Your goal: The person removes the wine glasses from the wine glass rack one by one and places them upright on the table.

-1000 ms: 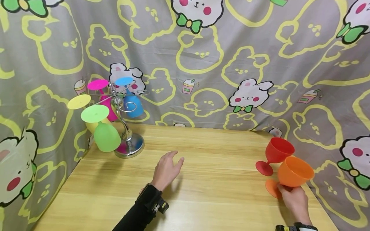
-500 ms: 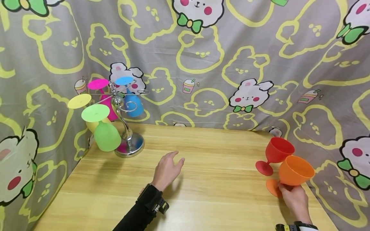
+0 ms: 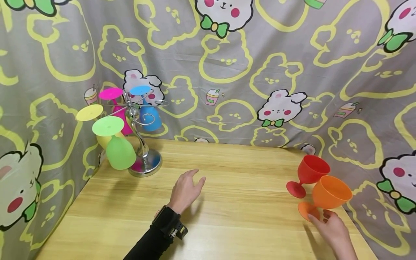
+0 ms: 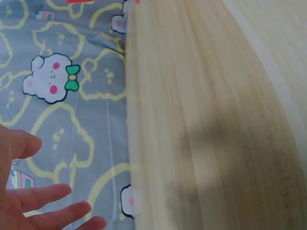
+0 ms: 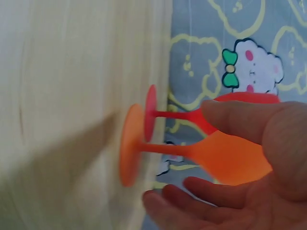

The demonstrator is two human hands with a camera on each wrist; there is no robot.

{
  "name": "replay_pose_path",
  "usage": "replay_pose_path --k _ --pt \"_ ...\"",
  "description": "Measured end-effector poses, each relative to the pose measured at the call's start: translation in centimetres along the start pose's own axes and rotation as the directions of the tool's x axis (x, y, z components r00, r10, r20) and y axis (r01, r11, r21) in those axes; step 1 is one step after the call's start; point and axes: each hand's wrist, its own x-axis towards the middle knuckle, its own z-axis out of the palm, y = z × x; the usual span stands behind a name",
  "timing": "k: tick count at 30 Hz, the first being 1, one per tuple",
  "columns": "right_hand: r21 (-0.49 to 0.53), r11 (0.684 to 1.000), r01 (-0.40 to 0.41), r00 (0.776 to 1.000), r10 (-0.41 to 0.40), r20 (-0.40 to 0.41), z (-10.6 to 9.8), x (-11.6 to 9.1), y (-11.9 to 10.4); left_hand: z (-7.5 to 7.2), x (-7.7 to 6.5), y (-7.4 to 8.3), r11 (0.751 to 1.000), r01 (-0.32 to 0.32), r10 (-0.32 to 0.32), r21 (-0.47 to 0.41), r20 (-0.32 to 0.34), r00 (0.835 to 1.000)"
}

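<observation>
At the table's right side in the head view, an orange goblet (image 3: 332, 193) stands upright just in front of a red goblet (image 3: 312, 169). My right hand (image 3: 334, 227) is beside the orange goblet's stem and foot, thumb and fingers spread apart. In the right wrist view, the thumb and fingers lie either side of the orange goblet (image 5: 230, 158) without gripping it; whether any finger touches it I cannot tell. My left hand (image 3: 186, 191) hovers over the middle of the table, holding nothing, its fingers (image 4: 45, 191) loosely extended.
A chrome goblet rack (image 3: 146, 166) stands at the back left. Green (image 3: 121, 153), yellow (image 3: 89, 113), pink (image 3: 111, 94) and blue (image 3: 150, 117) goblets hang upside down from it. A patterned grey curtain (image 3: 182, 65) borders the wooden table (image 3: 234, 202) at the back and sides.
My right hand has let go of the orange goblet and drawn slightly down and away from its stem. The goblet stays next to the red one. My left hand has hardly moved.
</observation>
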Motion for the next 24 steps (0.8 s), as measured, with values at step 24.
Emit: replay_pose_path --k 24 --pt "0.034 0.944 0.328 0.944 -0.328 0.011 5.3 -1.5 -11.2 -4.1 0.4 1.3 0.964 -0.156 0.176 0.216 -0.078 0.981"
